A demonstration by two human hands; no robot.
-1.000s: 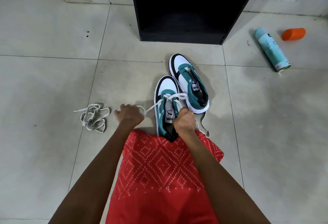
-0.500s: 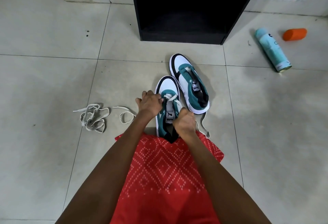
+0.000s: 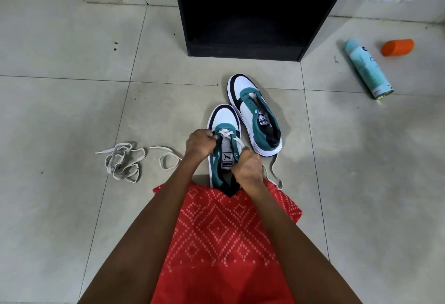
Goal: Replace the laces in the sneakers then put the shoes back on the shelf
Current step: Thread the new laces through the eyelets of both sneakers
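Near sneaker (image 3: 224,120) sits mid-floor (image 3: 72,111), toe toward the black shelf (image 3: 240,46), heel at the red garment (image 3: 224,243). White lace (image 3: 227,134) is crossed at its front eyelets. Left hand (image 3: 199,146): fingers curled, pinching the lace at the left eyelet row. Right hand (image 3: 248,167): fisted round the lace right of the tongue. Second sneaker (image 3: 255,113) is unlaced, just beside. Grey lace heap (image 3: 122,161) lies left, apart. Spray can (image 3: 368,70) and orange cap (image 3: 397,47) lie toward the floor's right edge.
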